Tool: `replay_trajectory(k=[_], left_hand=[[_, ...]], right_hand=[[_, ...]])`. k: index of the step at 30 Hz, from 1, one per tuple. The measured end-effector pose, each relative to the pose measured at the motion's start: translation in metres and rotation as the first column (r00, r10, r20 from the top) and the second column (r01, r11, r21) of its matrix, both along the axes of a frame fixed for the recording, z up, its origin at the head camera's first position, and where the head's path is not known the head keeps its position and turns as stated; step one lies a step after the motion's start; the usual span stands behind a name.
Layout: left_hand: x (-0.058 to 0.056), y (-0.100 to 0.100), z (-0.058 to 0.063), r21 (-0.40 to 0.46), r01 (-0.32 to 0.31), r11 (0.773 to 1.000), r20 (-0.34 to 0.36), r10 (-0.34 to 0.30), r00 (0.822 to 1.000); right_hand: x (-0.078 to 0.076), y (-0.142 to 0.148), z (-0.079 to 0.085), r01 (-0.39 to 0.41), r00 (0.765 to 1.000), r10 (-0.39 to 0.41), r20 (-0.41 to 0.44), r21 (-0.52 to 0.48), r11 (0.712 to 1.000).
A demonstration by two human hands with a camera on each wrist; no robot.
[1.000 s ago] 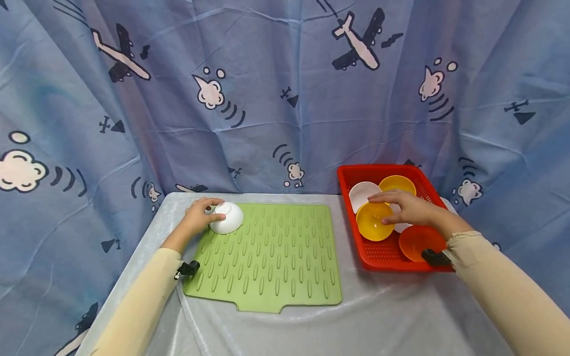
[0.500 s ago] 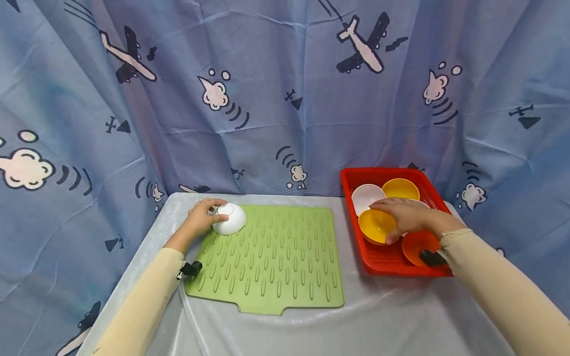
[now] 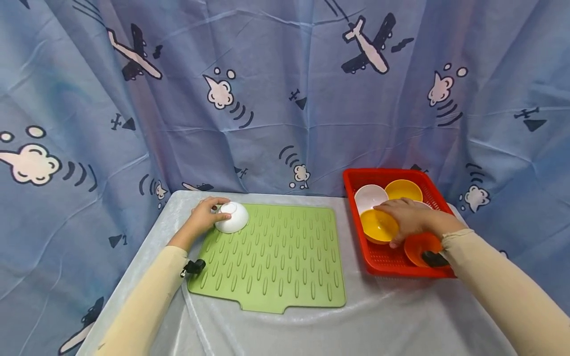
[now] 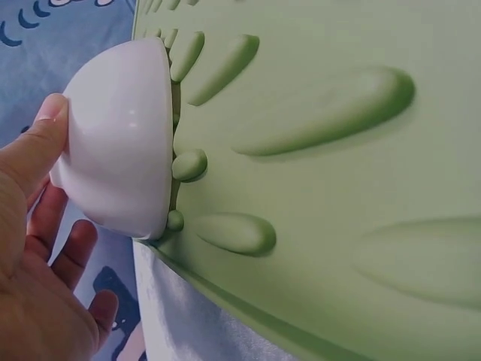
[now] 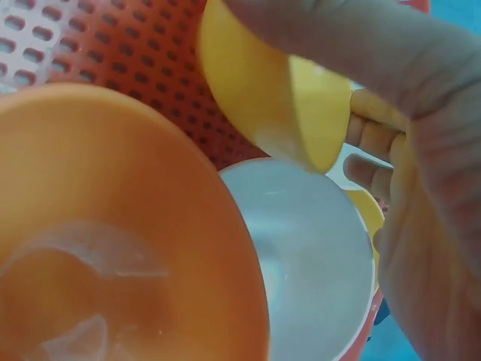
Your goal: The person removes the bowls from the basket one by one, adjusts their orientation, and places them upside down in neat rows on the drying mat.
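At the far left corner of the green ridged mat [image 3: 276, 257] a white bowl [image 3: 237, 217] lies upside down. My left hand [image 3: 205, 216] pinches it near its base, thumb on one side and forefinger on the other; the left wrist view shows the bowl [image 4: 124, 143] with its rim on the mat's ridges. My right hand [image 3: 408, 217] is inside the red basket [image 3: 371, 267], gripping a yellow bowl [image 3: 377, 227] by its side. In the right wrist view the yellow bowl [image 5: 255, 83] looks slightly blurred between thumb and fingers; its far side is partly hidden.
Around the right hand the basket also holds an orange bowl [image 3: 418, 247], a white bowl [image 3: 370, 197] and another yellow bowl [image 3: 404, 190]. A further white bowl [image 5: 308, 256] sits beside the orange one. Behind the table [image 3: 311, 331] hangs a blue curtain [image 3: 267, 99].
My right hand has lowered over the front yellow bowl, and its fingers have closed on the bowl's side. My left hand keeps its hold on the white bowl. The head view has shifted slightly.
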State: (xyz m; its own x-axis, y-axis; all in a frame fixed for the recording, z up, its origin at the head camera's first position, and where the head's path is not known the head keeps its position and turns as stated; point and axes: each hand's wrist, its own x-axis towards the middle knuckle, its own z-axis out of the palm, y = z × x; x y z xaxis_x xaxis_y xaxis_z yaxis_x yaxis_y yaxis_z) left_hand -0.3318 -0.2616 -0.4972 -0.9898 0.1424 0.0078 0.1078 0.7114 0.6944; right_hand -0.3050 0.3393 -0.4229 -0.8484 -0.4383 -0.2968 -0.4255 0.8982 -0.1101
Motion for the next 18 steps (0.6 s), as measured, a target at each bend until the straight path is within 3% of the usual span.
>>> replay_trajectory(k=[4,11,15,18], left_hand=[[-0.001,0.001,0.001,0.004,-0.006,1.0,0.0,0.006,1.0],[0.0,0.001,0.0,0.001,-0.011,1.0,-0.012,0.011,1.0],[0.002,0.001,-0.001,-0.016,-0.01,1.0,-0.016,0.009,1.0],[0.002,0.001,0.0,-0.03,-0.001,1.0,-0.023,0.0,1.0]], right_hand=[[-0.002,0.004,0.002,0.065,0.998,-0.064,0.01,-0.098,0.993],[0.006,0.003,0.014,0.12,0.992,-0.125,0.005,-0.312,0.942],[0.017,-0.001,0.021,0.174,0.977,-0.207,-0.057,-0.358,0.917],[0.028,-0.006,0.031,0.218,0.952,-0.287,-0.109,-0.419,0.882]])
